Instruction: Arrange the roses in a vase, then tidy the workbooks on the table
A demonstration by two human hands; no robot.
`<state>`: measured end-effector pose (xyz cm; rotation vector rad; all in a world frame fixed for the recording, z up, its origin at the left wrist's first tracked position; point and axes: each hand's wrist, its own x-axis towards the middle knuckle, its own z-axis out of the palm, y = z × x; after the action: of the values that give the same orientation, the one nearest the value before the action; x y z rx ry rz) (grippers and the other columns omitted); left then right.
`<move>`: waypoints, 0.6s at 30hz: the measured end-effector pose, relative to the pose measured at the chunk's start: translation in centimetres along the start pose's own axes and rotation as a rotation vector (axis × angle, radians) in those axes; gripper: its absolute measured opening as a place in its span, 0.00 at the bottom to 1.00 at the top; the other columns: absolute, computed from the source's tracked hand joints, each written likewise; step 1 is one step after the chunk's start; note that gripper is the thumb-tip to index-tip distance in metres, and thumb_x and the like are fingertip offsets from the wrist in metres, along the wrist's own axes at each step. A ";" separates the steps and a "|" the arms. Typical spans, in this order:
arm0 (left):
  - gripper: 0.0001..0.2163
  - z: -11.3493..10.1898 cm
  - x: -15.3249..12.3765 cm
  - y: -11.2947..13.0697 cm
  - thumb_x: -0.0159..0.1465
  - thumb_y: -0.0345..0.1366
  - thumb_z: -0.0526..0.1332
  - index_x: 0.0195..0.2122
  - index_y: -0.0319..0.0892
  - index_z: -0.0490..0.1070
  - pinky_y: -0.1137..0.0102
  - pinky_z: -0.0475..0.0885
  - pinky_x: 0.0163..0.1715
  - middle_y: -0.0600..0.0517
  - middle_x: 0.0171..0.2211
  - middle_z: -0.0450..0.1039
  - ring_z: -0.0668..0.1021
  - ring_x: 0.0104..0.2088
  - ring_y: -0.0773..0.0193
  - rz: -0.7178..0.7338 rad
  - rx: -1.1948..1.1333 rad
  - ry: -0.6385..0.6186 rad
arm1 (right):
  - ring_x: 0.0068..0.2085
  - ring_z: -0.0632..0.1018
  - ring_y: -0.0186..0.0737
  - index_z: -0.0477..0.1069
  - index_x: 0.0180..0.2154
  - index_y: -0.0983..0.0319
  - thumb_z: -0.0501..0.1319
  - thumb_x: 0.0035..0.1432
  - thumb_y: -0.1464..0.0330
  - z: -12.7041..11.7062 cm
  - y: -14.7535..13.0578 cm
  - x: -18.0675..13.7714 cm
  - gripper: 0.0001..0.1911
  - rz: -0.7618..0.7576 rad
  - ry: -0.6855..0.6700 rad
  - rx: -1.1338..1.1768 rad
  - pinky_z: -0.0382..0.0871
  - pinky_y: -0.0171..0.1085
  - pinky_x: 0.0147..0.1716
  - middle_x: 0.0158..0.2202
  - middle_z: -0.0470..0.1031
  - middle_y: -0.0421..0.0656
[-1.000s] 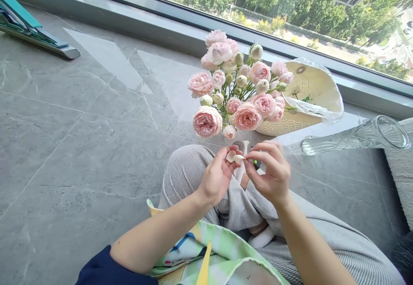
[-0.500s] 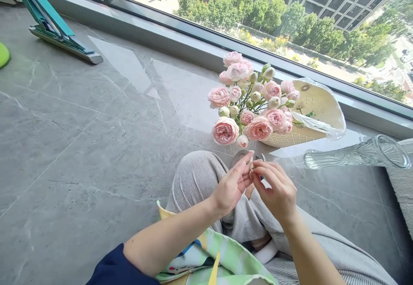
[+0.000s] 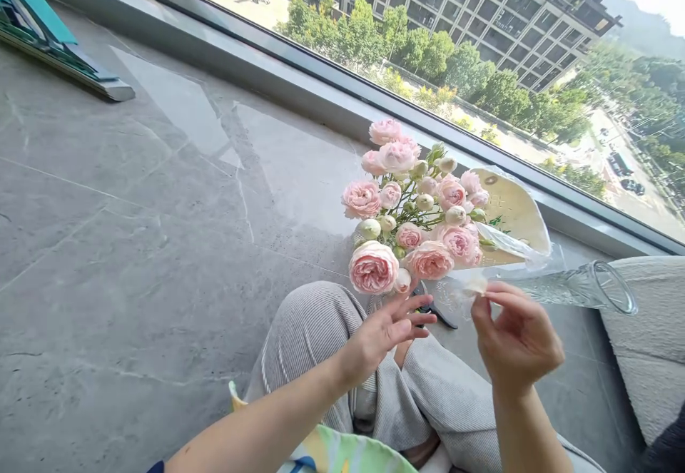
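A bunch of pale pink garden roses (image 3: 409, 220) with cream buds lies on the floor in front of me, its stems on a cream woven paper wrapper (image 3: 508, 209) with clear film. My right hand (image 3: 516, 337) pinches a pale rose petal (image 3: 475, 285) between thumb and fingers. My left hand (image 3: 382, 334) is held open, fingers spread, with nothing in it. Just past its fingertips lie black-handled scissors (image 3: 436, 309), apart from the hand. A clear glass vase (image 3: 578, 289) lies on its side behind my right hand.
I sit on a grey marble-look tile floor (image 3: 133, 245) with my striped grey trousers (image 3: 315, 330) crossed. A patterned green cloth (image 3: 342, 455) lies on my lap. A teal object (image 3: 37, 31) stands far left, a white cushion (image 3: 650, 344) right, and a window ledge (image 3: 321, 98) behind.
My hands have come apart. The left has opened and dropped away from the petal, which the right hand carries to the right. The view has swung, bringing the scissors into sight.
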<state>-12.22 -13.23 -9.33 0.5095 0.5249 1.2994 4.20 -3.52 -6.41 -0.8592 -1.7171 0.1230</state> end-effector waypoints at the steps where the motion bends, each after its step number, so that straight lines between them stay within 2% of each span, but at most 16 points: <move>1: 0.26 -0.4 0.1 -0.1 0.63 0.44 0.63 0.62 0.52 0.63 0.59 0.66 0.53 0.42 0.59 0.67 0.74 0.54 0.53 -0.003 0.012 0.002 | 0.28 0.80 0.41 0.71 0.33 0.59 0.69 0.47 0.73 0.0 1.0 0.8 0.10 -0.018 0.100 -0.025 0.75 0.38 0.26 0.28 0.77 0.41; 3: 0.23 -1.1 0.1 -0.2 0.63 0.43 0.63 0.59 0.49 0.67 0.62 0.67 0.50 0.43 0.51 0.72 0.76 0.47 0.57 -0.005 0.040 0.007 | 0.30 0.80 0.43 0.72 0.33 0.59 0.69 0.47 0.72 0.0 3.7 2.8 0.10 -0.051 0.227 -0.117 0.76 0.41 0.29 0.28 0.77 0.41; 5: 0.19 -1.5 0.2 -0.2 0.62 0.42 0.63 0.54 0.47 0.71 0.66 0.68 0.46 0.45 0.45 0.74 0.76 0.42 0.61 0.003 0.087 0.008 | 0.33 0.80 0.46 0.73 0.34 0.59 0.67 0.51 0.70 0.0 7.0 5.0 0.06 -0.046 0.255 -0.281 0.75 0.43 0.33 0.30 0.78 0.44; 7: 0.16 -1.7 0.3 -0.2 0.61 0.41 0.64 0.50 0.45 0.73 0.68 0.67 0.44 0.46 0.41 0.74 0.75 0.40 0.63 0.002 0.138 0.008 | 0.36 0.80 0.47 0.75 0.35 0.58 0.62 0.56 0.68 0.3 10.6 7.0 0.04 -0.010 0.172 -0.441 0.74 0.44 0.36 0.33 0.79 0.47; 9: 0.15 -1.7 0.2 0.0 0.61 0.41 0.65 0.48 0.45 0.74 0.68 0.67 0.43 0.47 0.39 0.73 0.74 0.38 0.64 -0.011 0.172 0.009 | 0.41 0.80 0.49 0.76 0.39 0.58 0.58 0.58 0.69 0.6 13.7 8.2 0.10 0.012 -0.007 -0.524 0.73 0.44 0.41 0.40 0.80 0.50; 11: 0.15 -1.6 0.1 0.1 0.60 0.41 0.65 0.47 0.44 0.74 0.69 0.66 0.42 0.48 0.39 0.72 0.73 0.38 0.64 -0.029 0.198 0.017 | 0.48 0.78 0.52 0.76 0.45 0.61 0.56 0.55 0.71 1.1 15.4 8.5 0.16 0.032 -0.159 -0.561 0.72 0.47 0.47 0.48 0.77 0.53; 12: 0.15 -1.6 0.0 0.2 0.60 0.42 0.65 0.47 0.44 0.74 0.70 0.66 0.42 0.48 0.38 0.72 0.73 0.38 0.65 -0.033 0.211 0.020 | 0.51 0.77 0.53 0.75 0.47 0.63 0.56 0.55 0.71 1.2 15.4 8.5 0.18 0.043 -0.191 -0.569 0.71 0.49 0.48 0.51 0.75 0.53; 14: 0.15 -1.7 -0.1 0.3 0.60 0.42 0.65 0.46 0.43 0.73 0.70 0.66 0.42 0.49 0.38 0.72 0.72 0.38 0.65 -0.032 0.235 0.022 | 0.52 0.76 0.52 0.75 0.48 0.62 0.56 0.55 0.70 1.5 13.8 7.9 0.19 0.039 -0.169 -0.556 0.70 0.50 0.50 0.52 0.75 0.52; 18: 0.15 -1.9 -0.3 0.0 0.61 0.42 0.64 0.47 0.43 0.72 0.69 0.66 0.43 0.48 0.39 0.72 0.72 0.40 0.63 0.010 0.297 0.003 | 0.48 0.77 0.48 0.77 0.43 0.59 0.60 0.57 0.71 1.7 6.4 6.6 0.12 -0.090 -0.096 -0.389 0.71 0.48 0.50 0.48 0.77 0.47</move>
<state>-13.50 -13.37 -10.79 0.7563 0.7239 1.2384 5.23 5.62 -4.93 -1.0695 -1.8992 -0.2415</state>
